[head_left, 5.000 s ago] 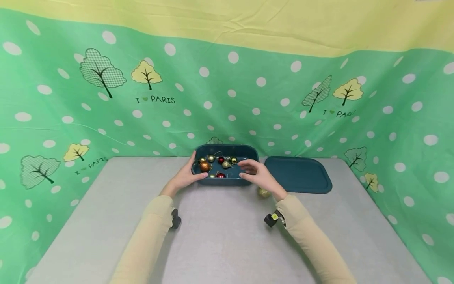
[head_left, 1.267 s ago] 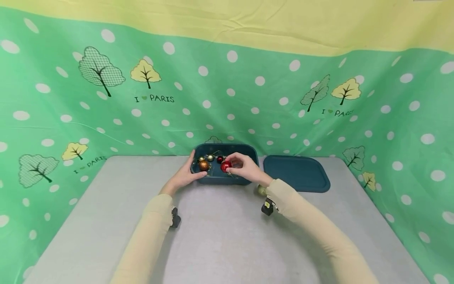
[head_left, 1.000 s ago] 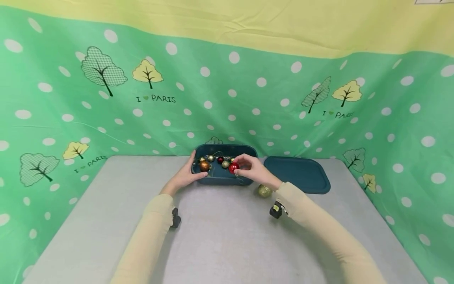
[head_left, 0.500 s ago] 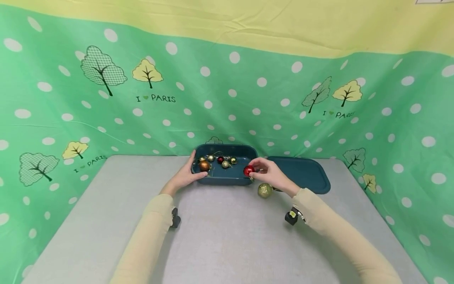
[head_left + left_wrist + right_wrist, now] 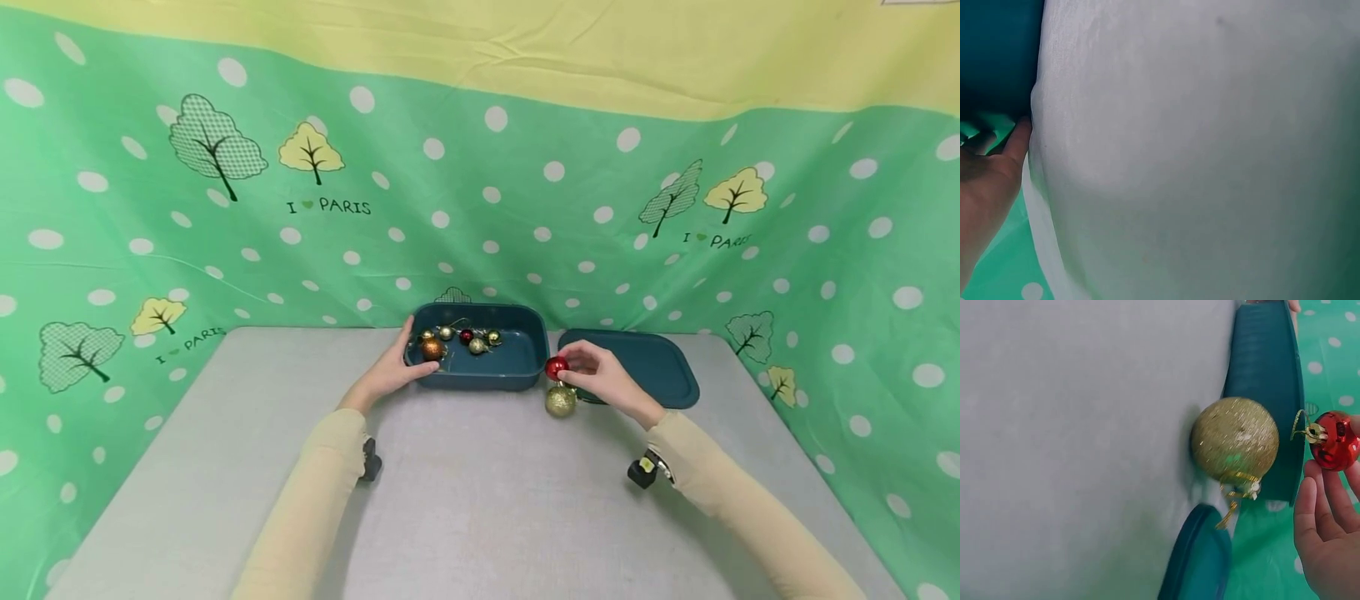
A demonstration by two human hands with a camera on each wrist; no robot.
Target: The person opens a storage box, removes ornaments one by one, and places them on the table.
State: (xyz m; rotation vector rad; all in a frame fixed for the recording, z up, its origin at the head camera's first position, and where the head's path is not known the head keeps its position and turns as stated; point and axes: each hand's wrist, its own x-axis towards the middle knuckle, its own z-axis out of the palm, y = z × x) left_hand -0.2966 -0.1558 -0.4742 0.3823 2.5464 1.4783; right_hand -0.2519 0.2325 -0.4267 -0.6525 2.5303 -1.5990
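Near the right end of the dark blue storage box (image 5: pixel 480 383), my right hand (image 5: pixel 607 382) pinches a shiny red Christmas bauble (image 5: pixel 556 368) in its fingertips. In the right wrist view, the red bauble (image 5: pixel 1335 440) shows a gold cap and a loop of cord. A larger gold glitter bauble (image 5: pixel 560 402) rests on the table just below it. My left hand (image 5: pixel 386 373) grips the box's left end, thumb at the front rim and fingers along the side. Inside the box lie an orange bauble (image 5: pixel 432 348), a small red bauble (image 5: pixel 467 337) and several small gold ones.
Right of the box, its dark blue lid (image 5: pixel 652 367) lies flat on the grey table (image 5: pixel 480 492), partly behind my right hand. A green dotted curtain (image 5: pixel 480 200) hangs along the back and sides of the table.
My right hand first hovered over the box; it then took the red bauble and carried it rightward past the box's end. The gold glitter bauble is more exposed now. My left hand stays put.
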